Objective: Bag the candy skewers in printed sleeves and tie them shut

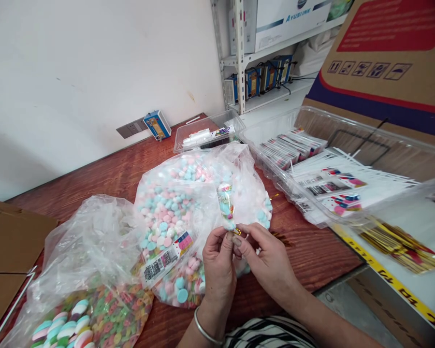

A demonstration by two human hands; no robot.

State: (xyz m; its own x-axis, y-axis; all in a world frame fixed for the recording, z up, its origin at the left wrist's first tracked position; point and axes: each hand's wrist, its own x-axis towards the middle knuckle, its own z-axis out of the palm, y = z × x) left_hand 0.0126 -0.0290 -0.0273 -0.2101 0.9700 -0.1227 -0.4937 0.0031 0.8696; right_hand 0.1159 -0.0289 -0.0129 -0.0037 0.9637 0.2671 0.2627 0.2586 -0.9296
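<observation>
Over the large bag of pastel candies, a small printed candy packet [225, 200] points upward, its gathered neck at my fingertips. My left hand [220, 266] is closed, thumb and fingers pinching that neck. Closed around the same spot, my right hand [270, 258] pinches a shiny gold twist tie [237, 232] against it. Fingers partly hide the tie's ends. Beneath lies the big clear plastic bag [174, 200] of pink, blue and white candies. On top of it rests a flat printed wrapper [167, 258].
Left is a clear bag [90, 232] of ring gummies and striped sweets, near cardboard [14, 241]. Right, a clear tray [275, 181] carries wrappers and white sticks. Gold twist ties [402, 246] lie nearer me. Behind are a smaller tray [206, 140] and a blue-and-white box [157, 125].
</observation>
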